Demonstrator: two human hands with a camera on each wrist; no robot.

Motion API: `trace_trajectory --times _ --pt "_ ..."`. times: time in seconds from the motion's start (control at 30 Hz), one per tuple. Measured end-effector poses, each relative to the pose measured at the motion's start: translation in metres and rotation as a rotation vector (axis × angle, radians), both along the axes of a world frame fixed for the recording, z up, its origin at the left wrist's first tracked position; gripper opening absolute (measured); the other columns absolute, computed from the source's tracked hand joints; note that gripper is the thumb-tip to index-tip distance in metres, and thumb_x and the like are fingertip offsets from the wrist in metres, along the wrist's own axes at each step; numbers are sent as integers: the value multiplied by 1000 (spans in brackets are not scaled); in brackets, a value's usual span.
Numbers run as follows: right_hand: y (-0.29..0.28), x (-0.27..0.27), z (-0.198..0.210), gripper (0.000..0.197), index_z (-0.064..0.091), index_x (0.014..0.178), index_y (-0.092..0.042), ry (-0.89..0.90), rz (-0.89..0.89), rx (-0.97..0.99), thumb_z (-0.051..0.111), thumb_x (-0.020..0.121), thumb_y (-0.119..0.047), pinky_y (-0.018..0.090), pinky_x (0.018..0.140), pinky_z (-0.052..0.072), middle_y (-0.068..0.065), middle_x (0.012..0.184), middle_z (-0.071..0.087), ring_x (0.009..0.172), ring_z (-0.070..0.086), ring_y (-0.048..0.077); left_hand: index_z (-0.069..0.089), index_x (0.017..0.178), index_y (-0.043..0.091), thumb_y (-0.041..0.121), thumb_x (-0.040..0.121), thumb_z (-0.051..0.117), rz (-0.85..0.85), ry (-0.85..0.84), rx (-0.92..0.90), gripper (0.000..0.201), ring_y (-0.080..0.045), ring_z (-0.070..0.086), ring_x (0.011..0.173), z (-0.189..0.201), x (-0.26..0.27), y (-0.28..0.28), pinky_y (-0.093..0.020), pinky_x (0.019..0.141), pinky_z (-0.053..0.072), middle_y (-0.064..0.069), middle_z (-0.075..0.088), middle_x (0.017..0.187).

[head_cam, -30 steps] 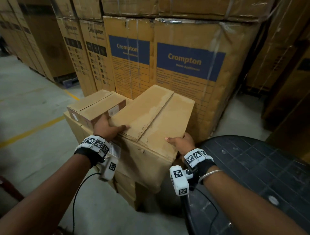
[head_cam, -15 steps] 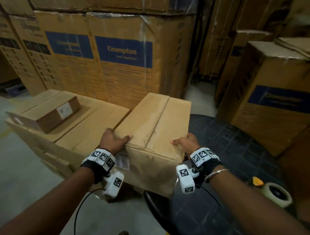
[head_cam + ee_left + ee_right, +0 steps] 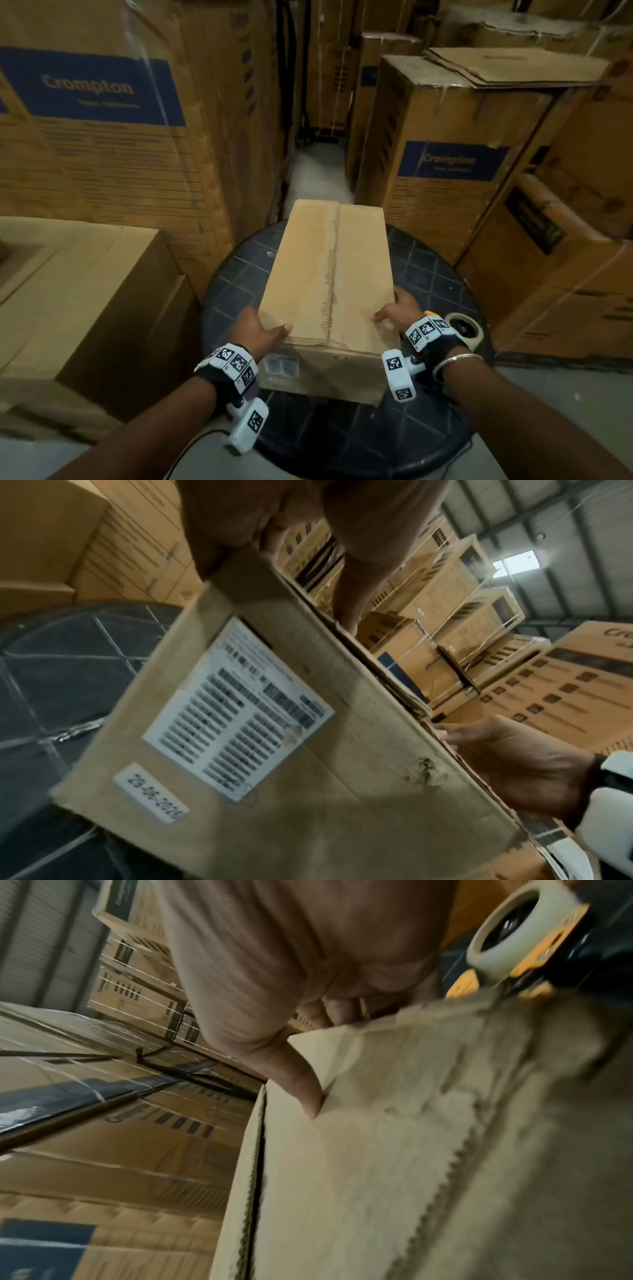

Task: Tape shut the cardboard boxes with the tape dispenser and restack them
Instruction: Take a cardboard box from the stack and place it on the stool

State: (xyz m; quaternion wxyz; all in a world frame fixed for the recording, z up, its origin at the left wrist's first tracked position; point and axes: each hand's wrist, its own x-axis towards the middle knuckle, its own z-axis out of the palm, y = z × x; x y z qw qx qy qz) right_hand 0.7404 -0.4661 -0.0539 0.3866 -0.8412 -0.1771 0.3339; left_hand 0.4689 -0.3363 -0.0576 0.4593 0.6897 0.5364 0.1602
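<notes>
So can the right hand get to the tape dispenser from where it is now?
Probably yes: the tape dispenser lies on the black table just beside the right hand, nothing between, but that hand must first release the box.

Bare forearms wear black wrist straps (image 3: 219, 375) carrying white marker-patterned camera blocks; a silver bangle (image 3: 455, 361) circles the right.

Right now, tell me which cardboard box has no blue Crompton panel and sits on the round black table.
The plain brown box held between the left hand and right hand; the surrounding cartons stand off the table, some showing blue panels.
</notes>
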Motion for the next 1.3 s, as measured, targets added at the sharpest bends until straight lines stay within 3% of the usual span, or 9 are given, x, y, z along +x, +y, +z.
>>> trace_trajectory --times 0.1,0.23,0.3,0.4,0.53,0.63,0.8,0.97,1.3 --pt "-8 12 -4 69 64 128 -18 -73 15 -66 83 68 8 43 99 54 4 112 72 112 64 32 59 88 22 28 68 89 -154 60 -34 36 -16 63 85 -9 11 7 -28 76 48 4 65 89" --pt "-10 17 -8 74 61 134 -22 -99 11 -129 85 69 6 44 100 54 2 111 72 115 65 33 67 108 18 52 54 86 -225 117 -50 67 -21 65 97 -29 27 39 -41 88 56 -1 70 106" --pt "-7 16 -9 84 52 148 -22 -144 37 -167 84 73 0 38 98 53 7 125 68 121 62 32 67 113 13 43 62 88 -264 107 -50 62 -24 66 100 -24 38 51 -41 90 55 -6 71 110" --pt "2 5 -6 95 33 162 -30 -295 190 -247 84 82 -26 37 109 45 13 156 46 139 50 33 58 127 8 23 73 86 -299 114 -20 62 -29 61 113 -9 58 66 -37 95 50 -10 65 124" --pt "18 -11 -6 91 24 159 -52 -339 341 -380 71 84 -70 57 127 18 11 174 0 157 8 45 28 154 22 34 76 83 -426 203 63 96 -31 38 137 3 81 86 -36 109 35 -14 35 151" --pt "28 -19 -8 87 19 156 -61 -355 367 -492 62 83 -79 71 121 9 4 174 -13 156 -12 48 34 152 32 44 73 83 -520 265 97 93 -32 29 143 2 93 97 -37 114 29 -15 27 155" --pt "38 -18 -15 63 17 155 -64 -393 338 -507 41 98 -72 75 120 -2 0 174 -15 157 -17 41 40 149 33 55 72 79 -584 361 146 89 -29 33 142 -2 98 104 -35 113 32 -12 30 153" --pt "46 -24 -24 77 -2 153 -67 -455 547 -598 30 87 -90 77 113 -13 -7 168 -30 154 -29 35 39 149 34 61 73 75 -599 431 218 88 -30 34 140 -3 98 102 -37 113 33 -14 30 150" --pt "50 -18 -19 69 3 158 -60 -471 597 -527 34 98 -76 72 118 -9 -10 171 -21 159 -18 25 41 147 35 67 65 77 -613 498 228 96 -25 41 132 -7 91 92 -35 109 37 -8 38 140"
